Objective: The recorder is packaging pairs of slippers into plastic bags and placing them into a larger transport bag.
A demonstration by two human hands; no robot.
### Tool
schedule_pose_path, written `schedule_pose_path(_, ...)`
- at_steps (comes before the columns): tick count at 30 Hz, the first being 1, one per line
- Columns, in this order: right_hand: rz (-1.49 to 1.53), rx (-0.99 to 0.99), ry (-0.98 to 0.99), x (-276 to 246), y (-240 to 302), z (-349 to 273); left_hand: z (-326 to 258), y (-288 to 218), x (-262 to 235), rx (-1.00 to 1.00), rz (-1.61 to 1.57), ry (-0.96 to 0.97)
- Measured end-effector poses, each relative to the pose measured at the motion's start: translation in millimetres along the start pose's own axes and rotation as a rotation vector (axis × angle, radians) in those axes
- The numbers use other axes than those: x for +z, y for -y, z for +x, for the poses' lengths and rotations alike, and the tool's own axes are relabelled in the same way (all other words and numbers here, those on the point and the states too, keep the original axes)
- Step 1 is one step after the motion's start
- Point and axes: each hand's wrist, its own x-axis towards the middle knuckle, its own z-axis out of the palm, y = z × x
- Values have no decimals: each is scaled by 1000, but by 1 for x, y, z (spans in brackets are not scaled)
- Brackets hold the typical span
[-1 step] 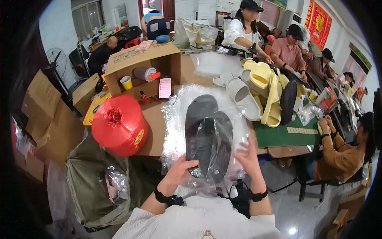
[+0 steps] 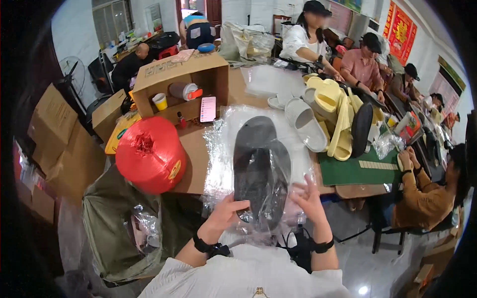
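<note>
A pair of black slippers [image 2: 258,169] lies in a clear plastic bag at the table's near edge, soles and straps partly overlapping. My left hand [image 2: 223,211] grips the lower left of the bagged pair, thumb on top and the other fingers hidden beneath. To the right of the pair, my right hand [image 2: 309,201] is held up with its fingers apart, close to the bag's edge and holding nothing. Under the slippers spreads a stack of clear plastic bags [image 2: 216,169].
Left stand a red twine roll [image 2: 149,154] and an open cardboard box [image 2: 179,69] with a cup and bottle; a phone [image 2: 208,109] lies beside it. Yellow and grey slippers [image 2: 323,114] are heaped right, near a green mat [image 2: 348,169]. Co-workers sit along the right.
The whole picture has shifted very slightly to the right and down. Both hands keep about the same places around the bagged slippers.
</note>
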Motion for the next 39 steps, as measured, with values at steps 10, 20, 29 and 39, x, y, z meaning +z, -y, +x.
schedule_pose_path(10,-95,23,211,31,19,-14,-1,13,3,-50,320,75)
schedule_pose_path(20,-45,-24,207,29,29,-12,-29,-48,-17,693,285,-366)
schedule_pose_path(29,-205,-178,-58,-20,10,-13,-46,-81,-94,1523,-235,-767)
schedule_pose_path(39,-438,-150,-314,-74,34,-16,2,-33,-47,887,581,-595)
